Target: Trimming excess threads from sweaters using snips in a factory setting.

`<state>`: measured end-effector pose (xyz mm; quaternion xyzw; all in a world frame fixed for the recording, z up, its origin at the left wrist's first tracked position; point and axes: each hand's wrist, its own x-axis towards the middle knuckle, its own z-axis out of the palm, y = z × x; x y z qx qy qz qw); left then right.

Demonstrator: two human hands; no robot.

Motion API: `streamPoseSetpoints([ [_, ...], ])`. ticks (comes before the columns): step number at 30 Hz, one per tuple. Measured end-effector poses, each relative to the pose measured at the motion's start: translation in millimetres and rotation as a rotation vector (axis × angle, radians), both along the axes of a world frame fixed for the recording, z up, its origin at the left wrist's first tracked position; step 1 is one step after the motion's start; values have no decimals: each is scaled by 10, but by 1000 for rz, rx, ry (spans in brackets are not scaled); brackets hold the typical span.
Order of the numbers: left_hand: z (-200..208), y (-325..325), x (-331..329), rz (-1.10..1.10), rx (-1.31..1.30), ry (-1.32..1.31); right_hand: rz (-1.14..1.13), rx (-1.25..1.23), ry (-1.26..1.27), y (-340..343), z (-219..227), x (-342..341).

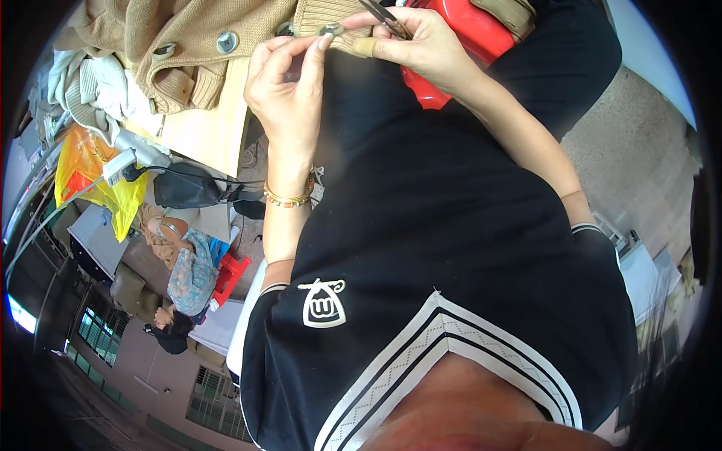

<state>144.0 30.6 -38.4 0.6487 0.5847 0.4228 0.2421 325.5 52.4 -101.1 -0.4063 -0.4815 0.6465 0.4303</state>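
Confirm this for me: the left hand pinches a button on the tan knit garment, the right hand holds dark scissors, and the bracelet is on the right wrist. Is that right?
Not quite: the head view shows the bracelet on the left wrist. The rest of the statement stands.

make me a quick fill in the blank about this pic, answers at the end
1. The hand holding dark scissors is the person's ____ one.
2. The left hand is at a round fastener, a ____, on the tan knit garment.
3. The plastic stool by the co-worker is coloured ____.

Missing words: right; button; red.
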Motion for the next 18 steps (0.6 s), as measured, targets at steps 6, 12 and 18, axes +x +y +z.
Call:
streamPoseSetpoints([
  [6, -34, -14, 51, 25, 46, 69, 40, -174, -87, -21, 407, 44],
  [12, -41, -27, 84, 16, 66, 100, -87, 227, -362, -67, 143, -16],
  [18, -16, 38, 3, -34, 177, 295, 20, -72, -122, 40, 274, -14],
])
